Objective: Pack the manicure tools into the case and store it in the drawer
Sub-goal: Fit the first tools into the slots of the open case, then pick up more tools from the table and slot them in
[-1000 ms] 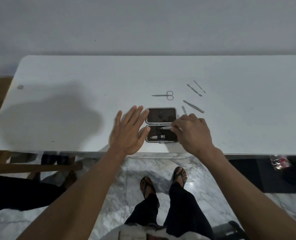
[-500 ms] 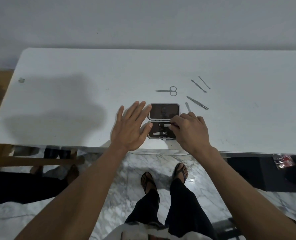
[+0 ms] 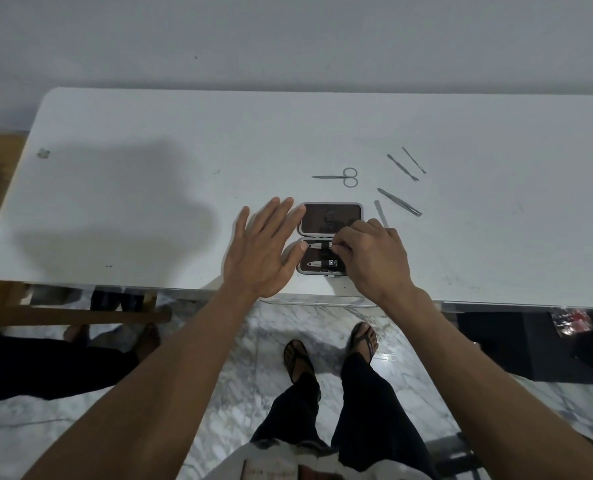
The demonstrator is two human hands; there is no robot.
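A small dark manicure case point(image 3: 326, 220) lies open on the white table point(image 3: 149, 133) near its front edge. Two nail clippers sit in the near half: a lower clipper point(image 3: 322, 263) and an upper clipper point(image 3: 317, 244). My right hand point(image 3: 371, 258) pinches the right end of the upper clipper and covers the case's right side. My left hand point(image 3: 263, 251) lies flat with fingers spread, its fingertips and thumb against the case's left edge. Loose on the table lie scissors point(image 3: 341, 176), tweezers point(image 3: 399, 201), a nail file point(image 3: 380, 213), a cuticle pusher point(image 3: 402, 167) and a thin pick point(image 3: 414, 160).
A small scrap point(image 3: 43, 153) lies at the table's far left. A grey wall runs behind the table. Below the front edge are marble floor, my sandalled feet point(image 3: 364, 339), a wooden bar point(image 3: 80, 315) and another person's dark-clothed legs point(image 3: 45, 365) at left.
My right hand has slid the upper clipper leftward into the near half of the case. My left hand has stayed flat at the case's left edge. The camera has shifted slightly.
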